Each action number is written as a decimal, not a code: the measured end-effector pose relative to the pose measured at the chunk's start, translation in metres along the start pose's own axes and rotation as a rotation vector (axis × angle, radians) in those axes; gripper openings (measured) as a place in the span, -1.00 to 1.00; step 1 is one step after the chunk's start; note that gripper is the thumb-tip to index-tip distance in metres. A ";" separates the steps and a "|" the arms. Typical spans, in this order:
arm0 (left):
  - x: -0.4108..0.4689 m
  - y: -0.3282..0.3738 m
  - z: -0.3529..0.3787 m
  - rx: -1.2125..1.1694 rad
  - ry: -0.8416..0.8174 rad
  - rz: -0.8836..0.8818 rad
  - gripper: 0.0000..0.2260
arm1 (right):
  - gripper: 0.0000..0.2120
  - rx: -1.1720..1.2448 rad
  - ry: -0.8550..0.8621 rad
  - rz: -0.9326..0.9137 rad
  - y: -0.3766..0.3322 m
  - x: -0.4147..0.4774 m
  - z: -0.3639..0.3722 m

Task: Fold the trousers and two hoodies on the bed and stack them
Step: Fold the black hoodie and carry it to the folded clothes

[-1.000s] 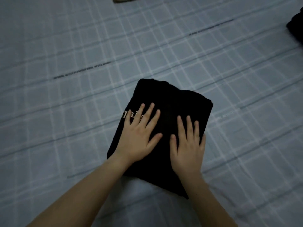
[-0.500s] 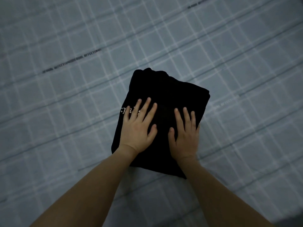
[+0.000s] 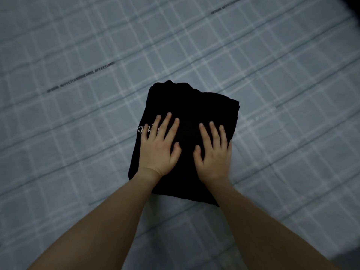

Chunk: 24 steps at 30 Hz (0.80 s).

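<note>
Both hands lie flat, fingers straight and spread, gripping nothing: left hand and right hand press the folded black garment on the plaid bedsheet

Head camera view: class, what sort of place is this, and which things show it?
Probably a bed in a bedroom: a pale blue-grey checked bedsheet fills the view, and a folded black garment with white lettering lies on it, pressed flat under the left hand and right hand.

Black garment: matt cloth. Checked bedsheet: soft cloth.
</note>
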<state>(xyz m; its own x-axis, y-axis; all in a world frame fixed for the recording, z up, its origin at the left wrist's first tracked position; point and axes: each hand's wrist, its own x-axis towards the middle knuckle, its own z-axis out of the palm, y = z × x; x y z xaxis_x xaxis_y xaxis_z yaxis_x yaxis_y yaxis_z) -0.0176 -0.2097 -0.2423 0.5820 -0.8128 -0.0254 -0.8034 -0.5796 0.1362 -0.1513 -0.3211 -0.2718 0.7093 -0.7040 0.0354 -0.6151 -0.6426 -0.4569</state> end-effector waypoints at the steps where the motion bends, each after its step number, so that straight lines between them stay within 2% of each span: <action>1: 0.000 0.002 -0.004 -0.022 0.014 -0.003 -0.42 | -0.44 0.005 0.007 -0.005 0.000 -0.001 -0.002; 3: 0.000 0.003 -0.013 -0.158 0.069 -0.010 -0.45 | -0.45 0.006 -0.002 0.012 -0.001 -0.002 -0.008; 5: -0.006 -0.001 -0.024 -0.456 0.151 -0.079 -0.51 | -0.46 0.009 -0.038 0.039 -0.005 -0.006 -0.016; 7: -0.015 -0.008 -0.032 -0.692 0.240 -0.244 -0.55 | -0.48 0.009 -0.050 0.050 -0.011 -0.009 -0.023; 8: -0.020 -0.012 -0.036 -0.728 0.222 -0.357 -0.55 | -0.49 0.029 -0.040 0.061 -0.014 -0.009 -0.027; 10: -0.026 -0.019 -0.042 -0.767 0.048 -0.513 -0.48 | -0.50 0.097 0.012 0.120 -0.017 -0.015 -0.033; 13: -0.034 -0.031 -0.048 -0.945 -0.161 -0.481 -0.34 | -0.46 0.110 0.013 0.265 -0.016 -0.030 -0.041; 15: -0.039 -0.040 -0.050 -1.019 -0.255 -0.491 -0.25 | -0.39 0.082 -0.072 0.398 -0.013 -0.037 -0.044; 17: -0.046 -0.044 -0.054 -1.051 -0.336 -0.508 -0.18 | -0.36 0.159 -0.208 0.419 -0.010 -0.039 -0.048; 21: -0.063 -0.035 -0.067 -1.117 -0.394 -0.540 -0.03 | -0.31 0.592 -0.393 0.382 0.002 -0.046 -0.082; 24: -0.099 -0.015 -0.075 -1.183 -0.425 -0.583 0.02 | -0.31 0.831 -0.557 0.384 0.010 -0.068 -0.113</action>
<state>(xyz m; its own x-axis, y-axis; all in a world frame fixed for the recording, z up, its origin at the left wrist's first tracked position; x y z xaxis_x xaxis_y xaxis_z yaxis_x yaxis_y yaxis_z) -0.0537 -0.1157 -0.1673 0.5391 -0.5523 -0.6359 0.2475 -0.6178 0.7464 -0.2448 -0.3135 -0.1785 0.7047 -0.4431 -0.5542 -0.5521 0.1482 -0.8205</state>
